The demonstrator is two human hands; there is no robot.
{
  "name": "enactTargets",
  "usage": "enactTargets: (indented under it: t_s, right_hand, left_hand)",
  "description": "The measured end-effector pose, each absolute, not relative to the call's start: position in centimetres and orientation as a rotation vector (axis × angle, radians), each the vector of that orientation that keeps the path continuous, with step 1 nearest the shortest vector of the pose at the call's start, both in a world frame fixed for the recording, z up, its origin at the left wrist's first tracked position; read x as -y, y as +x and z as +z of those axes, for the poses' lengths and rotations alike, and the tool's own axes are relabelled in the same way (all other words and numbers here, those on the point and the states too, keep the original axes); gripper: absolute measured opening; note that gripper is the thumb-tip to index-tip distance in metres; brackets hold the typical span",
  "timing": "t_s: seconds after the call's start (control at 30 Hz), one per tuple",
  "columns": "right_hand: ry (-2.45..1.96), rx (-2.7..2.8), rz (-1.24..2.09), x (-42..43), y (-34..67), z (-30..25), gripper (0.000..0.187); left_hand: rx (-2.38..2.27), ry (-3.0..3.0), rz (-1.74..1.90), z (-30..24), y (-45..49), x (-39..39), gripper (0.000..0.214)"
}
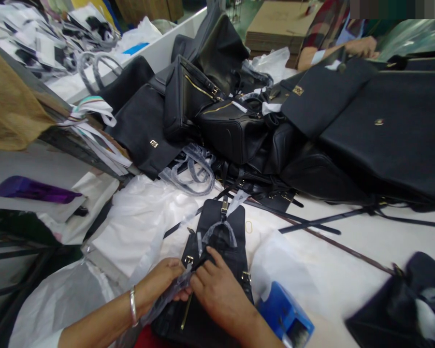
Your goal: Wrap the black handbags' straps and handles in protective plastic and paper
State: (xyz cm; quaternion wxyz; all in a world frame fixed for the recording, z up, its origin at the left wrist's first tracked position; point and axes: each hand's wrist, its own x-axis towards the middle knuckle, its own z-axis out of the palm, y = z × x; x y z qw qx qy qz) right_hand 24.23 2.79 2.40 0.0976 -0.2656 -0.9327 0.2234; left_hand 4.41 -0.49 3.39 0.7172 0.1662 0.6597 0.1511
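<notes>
A black backpack with gold buckles lies flap-up in front of me, its top handle wrapped in clear plastic. My left hand, below a silver bangle, pinches a plastic-wrapped strap at the bag's left side. Close beside it, my right hand rests over the bag with its fingers closed on the same strap near a gold buckle. One finger of the right hand points up toward the wrapped handle. The exact grip of both sets of fingertips is partly hidden.
Black bags are heaped across the back of the white table. A blue box stands to the right of the backpack, and another black bag lies at far right. White plastic sheeting spreads leftward. A co-worker's hand is at upper right.
</notes>
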Motion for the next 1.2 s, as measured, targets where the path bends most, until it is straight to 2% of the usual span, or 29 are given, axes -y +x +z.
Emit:
enactTargets:
  t_s: [0.2, 0.37, 0.4, 0.5, 0.57, 0.63, 0.73, 0.8, 0.97, 1.1, 1.2]
  right_hand:
    - [-0.946, 2.678, 0.689, -3.5, 24.2, 1.6, 0.006]
    - [-0.698, 2.629, 0.743, -3.2, 23.6, 1.6, 0.01]
    - [-0.741, 2.599, 0.732, -3.3, 23.7, 1.6, 0.015]
    - [-0.962, 2.536, 0.758, -4.1, 24.6, 1.2, 0.05]
    - [-0.947, 2.572, 0.86, -4.7, 24.8, 0.9, 0.064]
    - [-0.826, 2.633, 0.97, -5.0, 24.3, 0.7, 0.058]
    - [-0.714, 2.736, 1.063, -5.2, 22.9, 0.3, 0.031]
    - [-0.708, 2.805, 1.081, -5.2, 22.3, 0.1, 0.019]
    - [-0.748, 2.869, 1.122, -5.8, 22.5, -0.4, 0.013]
    - [-0.743, 2.875, 1.178, -5.9, 22.3, -0.5, 0.011]
    - [-0.771, 2.839, 1.193, -5.8, 22.1, -0.3, 0.009]
  left_hand:
    - [-1.477, 0.299, 0.248, 3.4, 3.8, 0.3, 0.026]
    - [-1.389, 0.254, 0.209, 3.1, 4.1, 0.2, 0.028]
    - [-1.386, 0.258, 0.2, 3.1, 4.0, 0.2, 0.028]
    - [-1.363, 0.272, 0.145, 2.7, 3.3, 0.3, 0.03]
    - [-1.316, 0.26, 0.075, 2.4, 2.6, 0.4, 0.028]
    - [-1.268, 0.229, 0.005, 2.2, 2.1, 0.3, 0.024]
    - [-1.226, 0.213, 0.02, 2.7, 2.0, 0.2, 0.021]
    - [-1.252, 0.248, 0.134, 3.3, 2.1, 0.4, 0.027]
    - [-1.352, 0.503, 0.448, 4.3, 2.3, 1.6, 0.037]
    - [-1.477, 0.848, 0.311, 3.4, 2.2, 2.4, 0.024]
    - [-1.573, 1.0, 0.286, 3.0, 1.7, 2.0, 0.025]
